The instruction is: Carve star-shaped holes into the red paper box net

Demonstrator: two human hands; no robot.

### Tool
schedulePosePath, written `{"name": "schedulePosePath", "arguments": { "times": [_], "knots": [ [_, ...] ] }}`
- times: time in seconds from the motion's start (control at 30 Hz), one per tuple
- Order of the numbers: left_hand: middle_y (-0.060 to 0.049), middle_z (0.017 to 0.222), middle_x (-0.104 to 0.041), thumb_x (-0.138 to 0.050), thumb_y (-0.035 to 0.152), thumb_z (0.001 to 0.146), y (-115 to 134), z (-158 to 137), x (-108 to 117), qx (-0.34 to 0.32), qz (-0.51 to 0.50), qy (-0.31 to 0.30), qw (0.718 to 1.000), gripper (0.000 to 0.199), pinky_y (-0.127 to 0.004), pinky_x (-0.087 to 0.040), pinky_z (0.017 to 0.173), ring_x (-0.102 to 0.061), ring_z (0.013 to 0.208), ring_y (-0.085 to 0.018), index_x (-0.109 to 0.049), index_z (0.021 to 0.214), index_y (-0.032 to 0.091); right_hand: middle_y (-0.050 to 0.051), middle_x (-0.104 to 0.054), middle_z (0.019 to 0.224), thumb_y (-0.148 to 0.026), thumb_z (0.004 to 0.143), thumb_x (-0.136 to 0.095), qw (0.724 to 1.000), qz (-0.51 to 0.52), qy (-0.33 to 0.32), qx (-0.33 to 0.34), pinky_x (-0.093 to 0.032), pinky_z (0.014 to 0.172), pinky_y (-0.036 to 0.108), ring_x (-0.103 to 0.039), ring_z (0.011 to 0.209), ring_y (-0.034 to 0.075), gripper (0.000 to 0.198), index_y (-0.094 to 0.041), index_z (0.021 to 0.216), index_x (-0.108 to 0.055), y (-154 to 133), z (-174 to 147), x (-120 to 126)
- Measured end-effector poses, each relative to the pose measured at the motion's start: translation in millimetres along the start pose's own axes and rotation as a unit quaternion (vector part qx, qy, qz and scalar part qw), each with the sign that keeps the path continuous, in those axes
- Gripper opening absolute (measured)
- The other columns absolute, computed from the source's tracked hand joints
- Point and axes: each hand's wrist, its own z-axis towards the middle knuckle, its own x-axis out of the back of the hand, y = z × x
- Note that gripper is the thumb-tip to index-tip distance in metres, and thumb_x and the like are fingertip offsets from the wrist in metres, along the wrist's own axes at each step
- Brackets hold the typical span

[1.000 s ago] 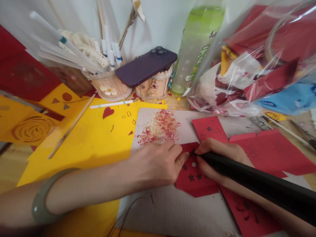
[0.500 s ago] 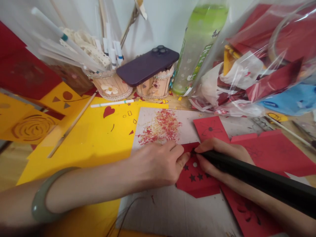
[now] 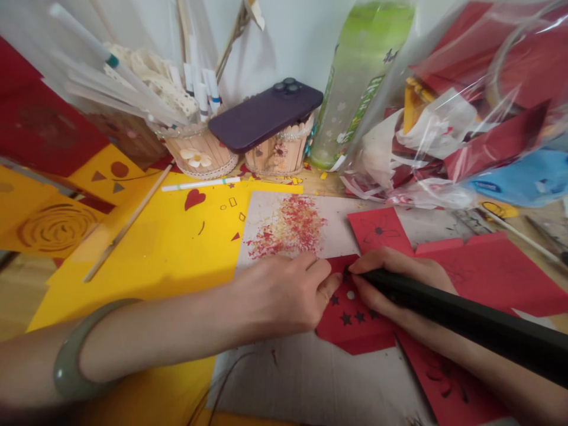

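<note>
A small red paper [image 3: 355,340] with star-shaped marks and a pale round spot lies on a grey board [image 3: 275,384]. Its left part is pressed down by my left hand [image 3: 288,293], whose fingers are curled together with the thumb on the paper. My right hand [image 3: 399,278] grips a thick black pen-shaped tool [image 3: 444,310], its tip at the paper's upper part, close to my left thumb. What kind of tool it is I cannot make out. Red and yellow crumbs [image 3: 302,222] are scattered on the board just beyond my left hand.
Yellow paper [image 3: 177,231] spreads on the left, with a wooden stick [image 3: 128,222] across it. Behind stand two wooden-slat pots [image 3: 199,157], a purple phone [image 3: 270,115] resting on one, and a green bottle [image 3: 364,89]. A clear bag of scraps [image 3: 444,130] and more red papers [image 3: 492,272] lie right.
Almost nothing differs. The view has shifted very slightly; both hands, the red paper and the black tool keep nearly the same places.
</note>
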Motion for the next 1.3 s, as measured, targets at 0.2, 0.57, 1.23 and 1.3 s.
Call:
{"name": "schedulePosePath", "arguments": {
  "times": [0.2, 0.57, 1.23, 1.3],
  "knots": [
    [-0.001, 0.066, -0.052, -0.047, 0.016, 0.089, 0, 0, 0, 0.0, -0.001, 0.006, 1.0, 0.018, -0.025, -0.035, 0.038, -0.055, 0.058, -0.016, -0.063, 0.096, 0.012, -0.007, -0.055, 0.056, -0.016, 0.077, -0.053, 1.0, 0.004, -0.006, 0.007, -0.039, 0.043, 0.018, -0.049, 0.044, 0.007, 0.008, -0.024, 0.074, -0.053, 0, 1, 1],
    [-0.001, 0.068, -0.054, -0.05, 0.018, 0.088, -1, 0, 3, 0.02, 0.001, -0.003, 1.0, 0.013, -0.026, -0.033, 0.039, -0.055, 0.058, -0.016, -0.062, 0.091, 0.015, -0.007, -0.056, 0.061, -0.016, 0.077, -0.056, 0.998, 0.048, -0.022, -0.023, -0.041, 0.047, 0.019, -0.051, 0.05, 0.009, 0.009, -0.025, 0.078, -0.056, 4, 3, 6],
    [-0.01, 0.1, -0.069, -0.043, 0.022, 0.086, 12, -12, 17, -0.07, -0.068, 0.035, 0.995, 0.028, -0.029, -0.048, 0.047, -0.058, 0.073, -0.019, -0.067, 0.091, 0.01, -0.003, -0.055, 0.065, -0.03, 0.077, -0.06, 0.988, 0.116, -0.009, -0.104, -0.039, 0.057, 0.024, -0.05, 0.062, 0.012, 0.009, -0.021, 0.076, -0.057, -14, 2, 30],
    [-0.009, 0.091, -0.069, -0.043, 0.021, 0.088, 10, -9, 13, -0.075, -0.062, 0.06, 0.993, 0.026, -0.026, -0.047, 0.047, -0.058, 0.07, -0.018, -0.067, 0.091, 0.011, -0.003, -0.055, 0.067, -0.03, 0.08, -0.058, 0.992, 0.1, -0.02, -0.07, -0.04, 0.057, 0.024, -0.05, 0.063, 0.012, 0.01, -0.021, 0.075, -0.055, -9, 5, 27]
  ]
}}
